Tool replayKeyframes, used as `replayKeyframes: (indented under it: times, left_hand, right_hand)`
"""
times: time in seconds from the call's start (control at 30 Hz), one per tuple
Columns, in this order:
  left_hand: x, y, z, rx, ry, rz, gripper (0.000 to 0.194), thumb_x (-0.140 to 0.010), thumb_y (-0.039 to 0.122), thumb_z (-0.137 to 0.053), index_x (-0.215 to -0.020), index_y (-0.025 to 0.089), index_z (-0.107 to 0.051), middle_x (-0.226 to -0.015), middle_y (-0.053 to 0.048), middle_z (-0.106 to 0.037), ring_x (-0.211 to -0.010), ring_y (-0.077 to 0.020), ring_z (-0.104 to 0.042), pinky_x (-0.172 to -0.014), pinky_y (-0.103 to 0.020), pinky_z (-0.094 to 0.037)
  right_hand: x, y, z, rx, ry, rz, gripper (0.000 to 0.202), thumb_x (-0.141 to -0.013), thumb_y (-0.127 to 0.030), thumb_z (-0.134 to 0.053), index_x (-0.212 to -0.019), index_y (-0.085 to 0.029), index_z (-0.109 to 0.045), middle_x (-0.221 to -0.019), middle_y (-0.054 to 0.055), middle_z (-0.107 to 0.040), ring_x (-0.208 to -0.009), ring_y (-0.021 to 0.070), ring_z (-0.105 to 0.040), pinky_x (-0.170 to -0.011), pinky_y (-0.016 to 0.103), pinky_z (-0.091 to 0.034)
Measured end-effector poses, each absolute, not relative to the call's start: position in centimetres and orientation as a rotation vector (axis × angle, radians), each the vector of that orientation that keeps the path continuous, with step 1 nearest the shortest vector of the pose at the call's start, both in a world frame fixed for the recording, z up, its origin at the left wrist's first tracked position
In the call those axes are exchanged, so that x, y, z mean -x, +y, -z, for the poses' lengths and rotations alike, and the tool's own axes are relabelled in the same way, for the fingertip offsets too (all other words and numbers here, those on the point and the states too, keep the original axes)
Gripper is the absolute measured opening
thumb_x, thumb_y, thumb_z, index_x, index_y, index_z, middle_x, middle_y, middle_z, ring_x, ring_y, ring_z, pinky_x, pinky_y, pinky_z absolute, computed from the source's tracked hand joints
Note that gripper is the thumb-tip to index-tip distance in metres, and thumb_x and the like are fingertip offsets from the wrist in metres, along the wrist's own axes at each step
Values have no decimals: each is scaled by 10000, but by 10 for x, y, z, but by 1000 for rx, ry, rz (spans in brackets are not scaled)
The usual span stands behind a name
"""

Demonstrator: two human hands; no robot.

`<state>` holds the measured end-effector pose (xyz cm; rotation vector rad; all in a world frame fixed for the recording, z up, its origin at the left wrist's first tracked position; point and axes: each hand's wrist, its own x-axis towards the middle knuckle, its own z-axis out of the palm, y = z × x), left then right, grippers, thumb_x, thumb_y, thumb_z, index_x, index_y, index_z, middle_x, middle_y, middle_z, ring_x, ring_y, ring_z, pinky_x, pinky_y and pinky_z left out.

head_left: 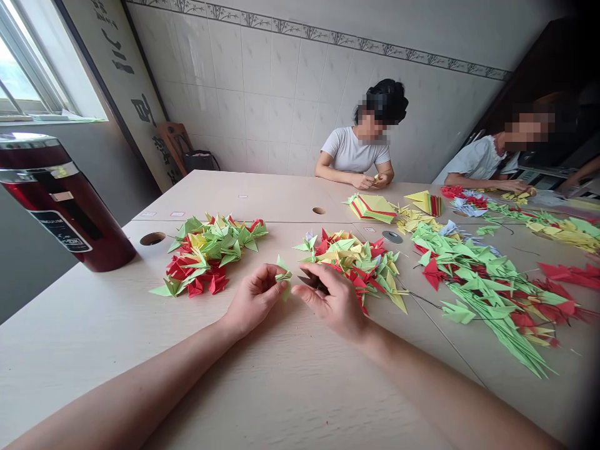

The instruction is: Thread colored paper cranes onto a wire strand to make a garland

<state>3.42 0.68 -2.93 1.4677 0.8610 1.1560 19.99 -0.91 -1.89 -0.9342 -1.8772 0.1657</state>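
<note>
My left hand pinches a small green fold between thumb and fingertips, closed on its left edge, holding it just above the bench. My right hand sits just beside it, fingers curled together near the fold's right side; whether it grips the fold or only touches it I cannot tell, and something dark shows under its fingers that I cannot make out. Both forearms run back toward me across the bare wood. Right behind my right hand lies a mixed pile of green, yellow and red folded pieces, touching the knuckles' far side. To the left, apart from my left hand, is a second pile of the same colours, with a round hole in the bench just beyond it. Farther left stands a red flask, upright. To the right a long heap of green and red pieces spreads across the next board, a metal disc near its head. Beyond that sit a paper stack and a fan of yellow sheets. Across the bench a person in a white shirt works with both hands together, and another person sits at the far right.
</note>
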Motion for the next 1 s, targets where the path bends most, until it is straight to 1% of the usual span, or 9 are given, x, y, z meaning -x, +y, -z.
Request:
replayKeyframes:
  times: [0.1,0.17,0.3,0.43,0.6,0.7,0.77,0.9,1.0]
  left_hand:
    - [-35,4,31,-1538,766,-1147,178,-755,262,-604,-887,170,-530,-733,-11,-541,-672,-116,-502,-620,-242,-403]
    - [-36,3,32,-1550,734,-1128,297,-757,244,-600,-1022,186,-481,-737,-5,-529,-676,-115,-496,-623,-241,-398]
    - [-36,2,30,-1548,786,-1081,479,-788,223,-554,-1204,215,-316,-745,16,-507,-646,-97,-464,-607,-231,-389]
    - [-35,3,31,-1604,854,-1038,368,-812,246,-510,-1155,202,-382,-758,8,-514,-646,-99,-462,-594,-234,-397]
    - [-31,5,30,-1836,1032,-1026,191,-812,251,-470,-969,171,-543,-801,-40,-555,-664,-126,-511,-594,-260,-438]
    - [-23,13,28,-2249,1200,-1061,243,-781,197,-478,-995,179,-591,-992,-105,-556,-903,-206,-530,-788,-366,-450]
    - [-17,19,26,-2478,1389,-1001,333,-755,177,-491,-1074,178,-582,-1164,-144,-500,-1092,-281,-445,-899,-453,-386]
    - [-7,25,21,-2590,1896,-770,416,-754,196,-480,-1166,180,-535,-1402,-166,-290,-1263,-378,-241,-887,-551,-338]
    - [-1,25,15,-2665,2099,-753,384,-774,134,-417,-1125,198,-556,-1425,-144,-265,-1298,-367,-171,-868,-546,-318]
  right_hand:
    - [-197,-11,22,917,-1916,-221,172,-804,-262,-580,-965,-201,-578,-800,33,-643,-678,142,-593,-603,243,-480]
    - [-198,-11,17,888,-1961,-174,67,-805,-197,-534,-835,-201,-594,-701,12,-616,-621,132,-566,-562,236,-461]
    - [-221,6,-7,997,-1708,-31,78,-801,-219,-535,-805,-182,-603,-666,6,-610,-567,119,-544,-565,236,-461]
    - [-262,36,-26,1259,-1439,-33,151,-755,-290,-594,-765,-143,-626,-650,25,-619,-602,155,-572,-574,276,-472]
    - [-264,28,-41,1040,-1282,-6,168,-778,-290,-584,-857,-147,-624,-775,56,-650,-702,162,-610,-657,297,-506]
    - [-240,5,-45,948,-1414,15,118,-796,-260,-571,-868,-182,-621,-732,33,-637,-619,141,-591,-576,269,-500]
    - [-226,-3,-37,907,-1570,-31,87,-787,-227,-574,-849,-192,-623,-699,16,-633,-595,136,-585,-559,259,-496]
    - [-211,1,-2,880,-1832,-185,114,-781,-165,-543,-862,-186,-620,-755,25,-653,-656,143,-608,-598,254,-501]
    - [-211,7,21,868,-1959,-207,141,-781,-138,-532,-882,-189,-617,-755,29,-656,-667,143,-603,-610,257,-491]
